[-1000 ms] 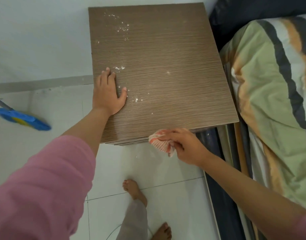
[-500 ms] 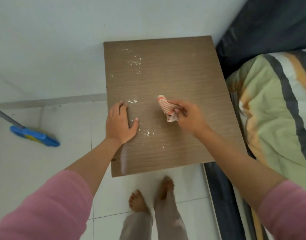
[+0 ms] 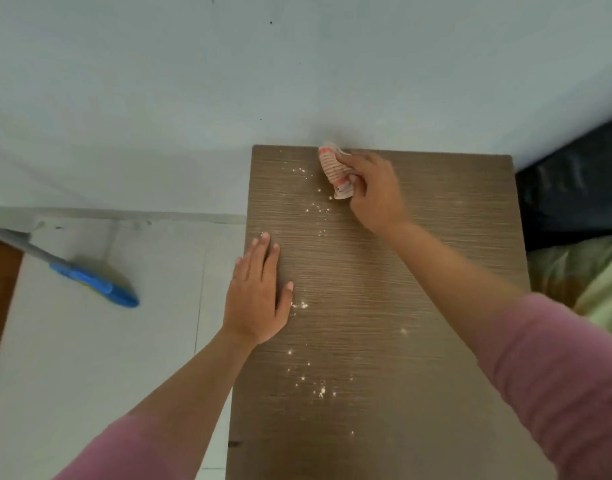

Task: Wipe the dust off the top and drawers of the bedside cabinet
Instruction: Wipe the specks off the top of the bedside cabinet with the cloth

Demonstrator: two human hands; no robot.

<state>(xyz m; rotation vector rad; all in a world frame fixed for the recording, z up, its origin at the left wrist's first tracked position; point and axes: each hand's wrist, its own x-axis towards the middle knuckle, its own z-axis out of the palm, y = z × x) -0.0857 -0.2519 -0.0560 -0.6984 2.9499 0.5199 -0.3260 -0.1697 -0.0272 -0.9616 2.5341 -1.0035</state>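
My right hand (image 3: 372, 192) has its fingers curled around a bunched red-and-white striped cloth (image 3: 334, 173), pinching it against the far edge of the bedside cabinet top (image 3: 419, 306), right where the wood meets the white wall (image 3: 297, 71). The cloth sticks out to the left of my knuckles and touches the surface.

My left hand (image 3: 258, 292) lies flat, fingers straight and together, thumb spread out to the right, palm pressing on the left edge of the top with the little finger over the rim.

White dust specks (image 3: 311, 382) are scattered down the middle of the brown woodgrain top: some just left of the cloth, a small clump touching my left thumb tip, and more in the near half. From here I cannot see the drawers.

Both forearms reach out of pink sleeves (image 3: 557, 368). On the white tiled floor (image 3: 90, 358) to the left lies a blue mop head (image 3: 96, 285) on a grey handle. To the right, dark bedding (image 3: 571, 188) and a green striped blanket (image 3: 602, 282) sit beside the cabinet.
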